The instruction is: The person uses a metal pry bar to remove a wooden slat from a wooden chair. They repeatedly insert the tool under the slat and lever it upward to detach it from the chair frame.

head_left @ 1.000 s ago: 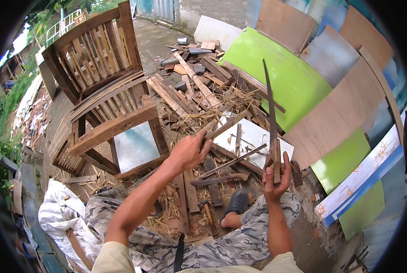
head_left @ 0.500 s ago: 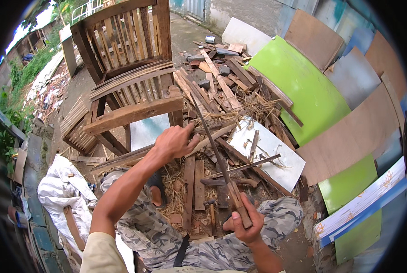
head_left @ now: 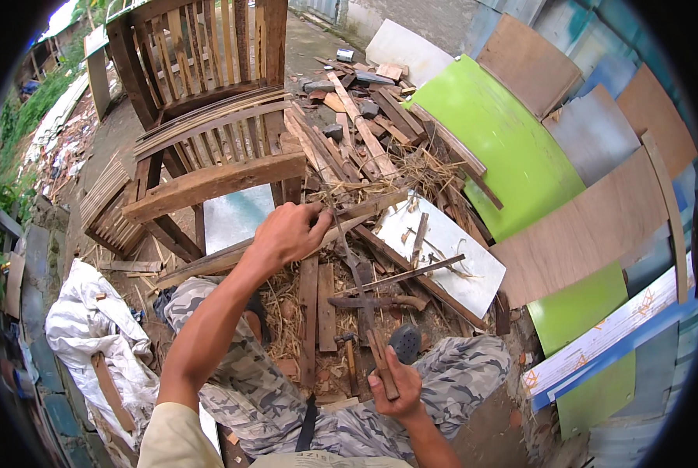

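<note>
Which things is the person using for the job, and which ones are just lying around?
Seems in use:
- saw, its handle in the right hand
- wooden strip, under the left hand, with the saw's blade crossing it

Seems just lying or standing about:
- hammer
- white cloth
- bright green panel
- slatted chair

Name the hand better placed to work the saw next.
Likely the right hand: it grips the saw by its handle, while the left hand lies over the long wood piece.
</note>
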Available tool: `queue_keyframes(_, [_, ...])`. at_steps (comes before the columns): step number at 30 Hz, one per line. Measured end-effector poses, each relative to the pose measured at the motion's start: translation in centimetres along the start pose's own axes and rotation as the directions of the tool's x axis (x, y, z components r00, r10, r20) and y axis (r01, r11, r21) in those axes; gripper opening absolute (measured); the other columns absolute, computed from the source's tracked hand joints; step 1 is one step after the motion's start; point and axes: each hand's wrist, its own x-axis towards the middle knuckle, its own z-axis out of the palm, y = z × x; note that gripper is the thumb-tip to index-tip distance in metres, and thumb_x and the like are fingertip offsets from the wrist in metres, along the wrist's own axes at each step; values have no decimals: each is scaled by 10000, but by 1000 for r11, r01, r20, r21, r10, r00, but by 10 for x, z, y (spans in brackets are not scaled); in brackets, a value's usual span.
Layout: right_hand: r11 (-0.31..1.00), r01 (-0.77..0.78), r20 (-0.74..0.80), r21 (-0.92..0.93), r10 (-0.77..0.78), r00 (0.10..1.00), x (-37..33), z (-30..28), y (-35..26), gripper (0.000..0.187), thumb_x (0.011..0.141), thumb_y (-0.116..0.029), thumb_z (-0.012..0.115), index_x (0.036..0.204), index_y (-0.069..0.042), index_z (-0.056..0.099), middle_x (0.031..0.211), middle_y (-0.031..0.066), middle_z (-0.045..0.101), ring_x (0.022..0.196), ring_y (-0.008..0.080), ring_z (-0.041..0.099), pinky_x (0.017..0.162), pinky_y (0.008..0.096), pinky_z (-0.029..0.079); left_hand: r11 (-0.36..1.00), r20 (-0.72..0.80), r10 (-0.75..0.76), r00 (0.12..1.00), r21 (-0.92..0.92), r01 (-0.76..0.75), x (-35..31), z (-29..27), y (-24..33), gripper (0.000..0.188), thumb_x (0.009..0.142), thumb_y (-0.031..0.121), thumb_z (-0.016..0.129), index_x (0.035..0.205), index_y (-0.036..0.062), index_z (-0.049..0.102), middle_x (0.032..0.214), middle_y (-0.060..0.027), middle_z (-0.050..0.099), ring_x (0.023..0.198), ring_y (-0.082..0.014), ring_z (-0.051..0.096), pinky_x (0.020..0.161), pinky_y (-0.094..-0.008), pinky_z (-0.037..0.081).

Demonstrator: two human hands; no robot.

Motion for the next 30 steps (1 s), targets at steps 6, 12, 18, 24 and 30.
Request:
queue_keyframes(6, [998,59,-114,-10,-59,992,-5,12,-7,558,807,-23,704,1334,103,574,612,46,531,493,187,506,483,320,399,1000,14,-26,1000,1,26,-3,-1,6,423,957,389,519,1006,32,742,633,-238,637,640,-403,656,693,-500,546])
queue_keyframes(12, [997,-70,-71,-23,68,995,-20,3,-10,540,813,-50,669,1328,81,576,790,155,707,618,266,686,625,349,553,1000,-4,12,1000,-9,-12,2,3,4,435,961,403,526,961,27,746,608,-234,625,619,-405,646,682,-496,541])
queue_keyframes(18, [1000,5,-182,22,-1,983,18,6,-15,530,804,-9,672,1307,131,580,679,102,637,508,192,587,513,312,474,998,18,62,998,-18,-62,1,11,11,442,966,400,521,915,17,735,598,-243,611,609,-415,637,670,-497,535])
queue_keyframes(24, [998,-56,-182,33,61,981,8,4,-13,510,830,-65,652,1300,122,581,792,153,697,611,243,656,587,335,519,999,52,26,998,23,-27,3,11,22,461,965,407,523,861,0,712,615,-245,614,623,-430,638,662,-498,534])
queue_keyframes(30, [996,-89,-175,-12,86,981,-2,1,-20,486,837,-68,650,1279,127,594,935,227,738,672,254,721,615,326,550,998,54,66,996,-24,-65,7,14,23,469,971,406,508,844,-6,694,606,-235,608,616,-429,631,653,-511,521])
